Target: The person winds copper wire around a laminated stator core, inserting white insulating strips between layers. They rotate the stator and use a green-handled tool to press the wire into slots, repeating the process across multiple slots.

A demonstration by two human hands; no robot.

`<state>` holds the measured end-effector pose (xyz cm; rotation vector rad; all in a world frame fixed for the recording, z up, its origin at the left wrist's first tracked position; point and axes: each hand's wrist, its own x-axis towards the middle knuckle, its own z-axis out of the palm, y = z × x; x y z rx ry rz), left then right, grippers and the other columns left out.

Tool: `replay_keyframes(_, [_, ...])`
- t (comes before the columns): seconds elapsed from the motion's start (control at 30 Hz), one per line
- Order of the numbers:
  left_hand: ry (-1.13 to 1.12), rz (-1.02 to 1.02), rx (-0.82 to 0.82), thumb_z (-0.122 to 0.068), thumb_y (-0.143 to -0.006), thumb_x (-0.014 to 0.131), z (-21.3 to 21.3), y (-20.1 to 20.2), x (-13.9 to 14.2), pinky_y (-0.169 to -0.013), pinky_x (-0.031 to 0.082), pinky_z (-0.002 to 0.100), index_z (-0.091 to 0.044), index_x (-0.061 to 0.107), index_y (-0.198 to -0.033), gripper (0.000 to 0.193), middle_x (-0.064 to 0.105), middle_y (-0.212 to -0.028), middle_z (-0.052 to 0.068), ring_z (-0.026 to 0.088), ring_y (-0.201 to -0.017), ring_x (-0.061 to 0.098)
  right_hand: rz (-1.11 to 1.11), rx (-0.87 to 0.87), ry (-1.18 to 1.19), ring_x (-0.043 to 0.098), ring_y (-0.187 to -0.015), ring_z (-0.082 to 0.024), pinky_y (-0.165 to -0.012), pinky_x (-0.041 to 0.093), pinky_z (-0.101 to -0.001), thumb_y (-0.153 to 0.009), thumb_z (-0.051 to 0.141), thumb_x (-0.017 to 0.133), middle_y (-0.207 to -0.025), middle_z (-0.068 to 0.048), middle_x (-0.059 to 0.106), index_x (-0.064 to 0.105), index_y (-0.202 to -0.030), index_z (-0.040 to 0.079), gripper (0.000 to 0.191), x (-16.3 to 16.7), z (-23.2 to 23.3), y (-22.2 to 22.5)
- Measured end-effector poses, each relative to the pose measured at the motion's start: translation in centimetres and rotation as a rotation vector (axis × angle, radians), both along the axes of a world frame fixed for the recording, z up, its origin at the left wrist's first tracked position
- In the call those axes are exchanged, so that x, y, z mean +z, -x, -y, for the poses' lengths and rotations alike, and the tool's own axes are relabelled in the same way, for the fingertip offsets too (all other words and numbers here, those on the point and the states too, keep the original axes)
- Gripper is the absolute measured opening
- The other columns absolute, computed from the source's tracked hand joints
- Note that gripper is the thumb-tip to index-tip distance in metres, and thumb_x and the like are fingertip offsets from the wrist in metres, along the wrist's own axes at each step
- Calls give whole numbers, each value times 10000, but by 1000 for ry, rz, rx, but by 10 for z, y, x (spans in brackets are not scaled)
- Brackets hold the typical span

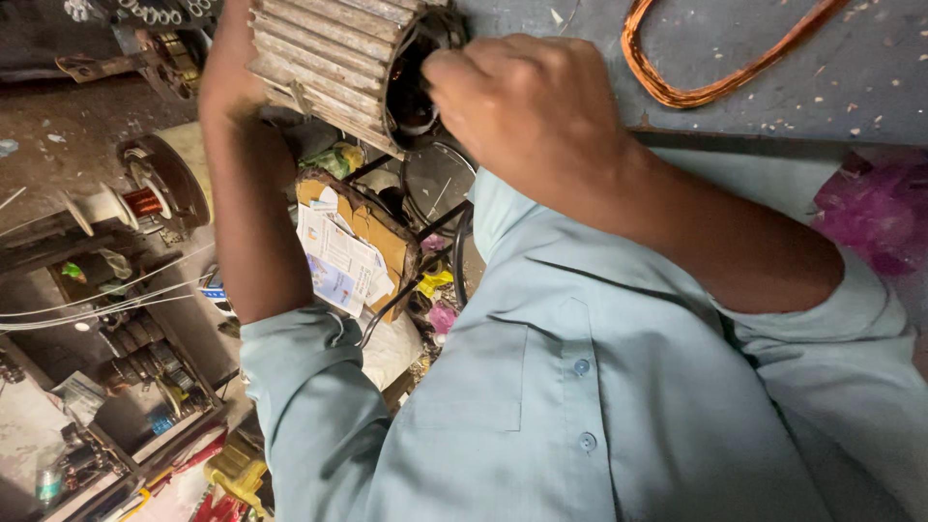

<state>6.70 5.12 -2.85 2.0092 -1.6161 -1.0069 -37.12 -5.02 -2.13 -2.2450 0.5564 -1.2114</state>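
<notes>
Both hands grip the ribbed motor housing point(333, 58): left hand point(227, 72) clasping outside, right hand point(522, 106) fingers curled inside.

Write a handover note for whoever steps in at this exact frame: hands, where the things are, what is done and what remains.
Left hand: pressed against the far side of the finned motor housing, steadying it; its fingers are hidden, so the grip is unclear.
Right hand: closed, fingertips at the housing's open end; whether they pinch anything cannot be told.
Things: the housing lies on its side at the edge of the blue-grey bench. A loose copper wire coil lies on the bench, clear of both hands.
Done: the coil lies outside the housing.
Left: the work inside the opening is under way; its state is hidden.
</notes>
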Motion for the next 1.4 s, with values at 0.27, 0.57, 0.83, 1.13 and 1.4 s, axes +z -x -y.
replay_keyframes(0.27, [233, -327, 108, -184, -1044, 850, -32, 18, -46, -1056, 555, 368, -61, 417, -1450, 606, 646, -1361, 80, 194, -1225, 648, -75, -21, 71, 667, -671, -191, -576, 523, -344, -913, 57, 714, -688, -37, 618, 646, -830, 83, 110, -15, -6, -14])
replay_keyframes(0.57, [292, -155, 145, -182, -1056, 841, -29, 23, -47, -1061, 536, 334, -43, 468, -1441, 554, 674, -1315, 69, 168, -1172, 634, -101, -125, 131, 681, -715, -190, -611, 519, -340, -863, 61, 672, -716, -26, 625, 655, -848, 87, 35, -11, -21, -21])
replay_keyframes(0.83, [355, -84, 145, -216, -982, 910, -30, 18, -62, -1102, 510, 356, -30, 406, -1484, 734, 626, -1337, 88, 184, -1222, 598, -35, -53, 111, 653, -658, -179, -585, 507, -328, -914, 64, 697, -716, -12, 610, 653, -841, 88, 89, -11, -15, -7])
replay_keyframes(1.13, [384, -96, 79, -251, -1011, 861, -29, 22, -59, -1123, 498, 342, -38, 375, -1527, 740, 633, -1372, 93, 173, -1253, 596, -108, -63, 143, 679, -731, -185, -637, 524, -335, -907, 85, 686, -738, -33, 649, 675, -890, 83, 20, -17, -16, -22])
replay_keyframes(1.4, [295, 155, -28, -246, -1035, 824, -26, 17, -46, -1008, 555, 348, -26, 508, -1330, 484, 694, -1255, 97, 207, -1130, 669, -212, -111, 169, 666, -728, -181, -637, 499, -326, -879, 96, 676, -777, -32, 667, 728, -1046, 62, 178, -4, -32, 0])
